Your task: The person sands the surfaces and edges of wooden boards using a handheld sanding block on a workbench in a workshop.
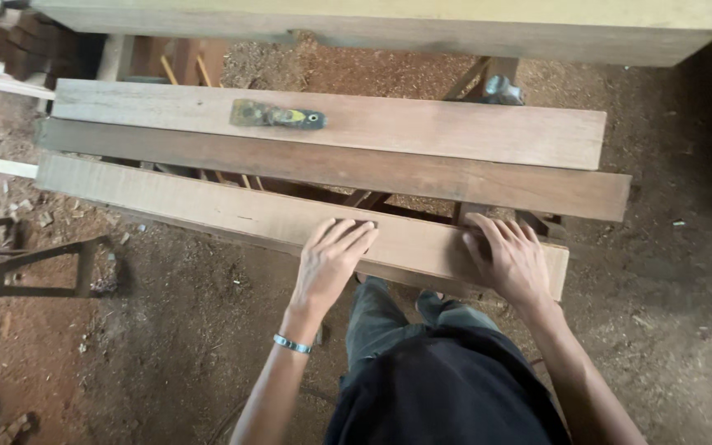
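Note:
Three long wooden planks lie side by side across a stand. My left hand (331,259) rests palm down on the nearest plank (208,206), fingers spread over its far edge. My right hand (511,257) lies flat on the same plank near its right end, fingers curled at the far edge. The middle plank (422,175) is darker, the far plank (422,128) paler. A putty knife (278,116) with a yellow and dark handle lies on the far plank, away from both hands. My left wrist wears a thin bracelet (292,344).
A thick pale beam (455,29) crosses the top of the view. A metal frame (35,264) stands at the left on the dirt floor, which is covered in sawdust. Stacked timber (10,41) sits at the top left. The stand's legs (372,198) show between planks.

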